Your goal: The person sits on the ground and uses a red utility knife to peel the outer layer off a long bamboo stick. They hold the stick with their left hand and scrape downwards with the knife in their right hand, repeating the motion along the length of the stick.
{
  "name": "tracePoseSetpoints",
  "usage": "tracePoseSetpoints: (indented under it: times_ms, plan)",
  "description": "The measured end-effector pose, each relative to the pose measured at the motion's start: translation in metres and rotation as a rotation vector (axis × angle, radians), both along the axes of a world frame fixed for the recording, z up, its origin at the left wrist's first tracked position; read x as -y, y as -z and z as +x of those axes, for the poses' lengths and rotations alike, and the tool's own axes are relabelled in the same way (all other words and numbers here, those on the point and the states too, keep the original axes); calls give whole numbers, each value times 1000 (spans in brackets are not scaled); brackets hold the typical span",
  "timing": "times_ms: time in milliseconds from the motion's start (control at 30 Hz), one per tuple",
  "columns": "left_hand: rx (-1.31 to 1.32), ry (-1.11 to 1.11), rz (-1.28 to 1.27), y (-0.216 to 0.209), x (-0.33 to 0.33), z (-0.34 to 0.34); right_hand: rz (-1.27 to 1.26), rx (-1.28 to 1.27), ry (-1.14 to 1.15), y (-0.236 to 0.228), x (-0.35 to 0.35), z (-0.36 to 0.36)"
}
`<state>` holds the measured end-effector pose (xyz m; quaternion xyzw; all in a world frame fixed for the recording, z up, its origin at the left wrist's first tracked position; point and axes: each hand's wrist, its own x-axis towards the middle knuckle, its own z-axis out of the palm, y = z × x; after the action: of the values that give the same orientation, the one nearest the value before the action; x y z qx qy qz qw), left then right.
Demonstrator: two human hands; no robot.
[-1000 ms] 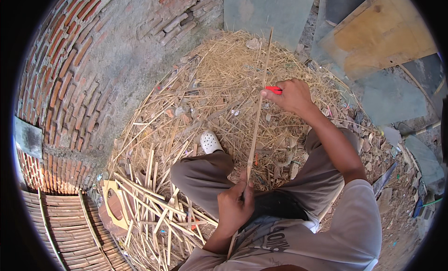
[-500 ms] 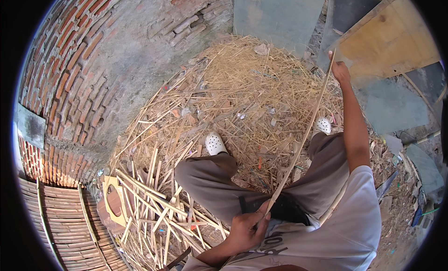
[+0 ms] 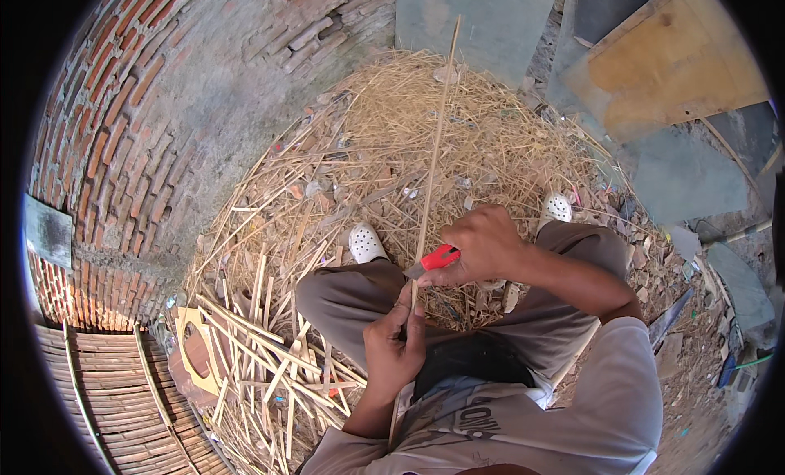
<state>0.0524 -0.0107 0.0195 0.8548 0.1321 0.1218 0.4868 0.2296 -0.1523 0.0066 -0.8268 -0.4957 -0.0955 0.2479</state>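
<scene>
A long, thin, pale bamboo strip (image 3: 435,148) runs away from my lap, over the straw, up to the grey panel behind it. My left hand (image 3: 394,340) is closed around its lower part, thumb and fingers pinching it. Just beyond those fingers, my right hand (image 3: 486,244) grips a knife by its red handle (image 3: 441,257). The short, dark blade points left and lies at the strip, close to my left fingertips. How far the blade bites into the strip, I cannot tell.
Split bamboo strips (image 3: 278,365) lie heaped at my left, beside a yellow cut-out board (image 3: 196,344) and a bamboo slat panel (image 3: 106,393). Straw and shavings (image 3: 401,107) cover the ground ahead. A brick wall (image 3: 123,140) stands left; leaning sheets (image 3: 670,66) stand far right.
My right hand has left the strip's far end and come back near my left hand, now with the red-handled knife showing. The strip has swung left and points more straight ahead.
</scene>
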Motion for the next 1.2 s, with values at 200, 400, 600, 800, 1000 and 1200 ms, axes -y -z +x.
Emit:
tracePoseSetpoints:
  times_ms: [200,400,600,800,1000,1200]
  plan:
    - [-32,-8,43,-5,2,-2,33,-39,267,6,0,37]
    - [-56,-6,168,-11,3,-2,-49,2,172,-6,-2,16]
    - [39,30,129,-9,7,-3,27,-24,308,4,11,62]
    - [-71,222,165,-13,17,-26,-22,-277,848,-11,63,162]
    - [-45,288,139,1,16,-49,72,-350,1061,-2,111,218]
    - [-41,209,19,2,12,-56,249,-432,1206,49,184,260]
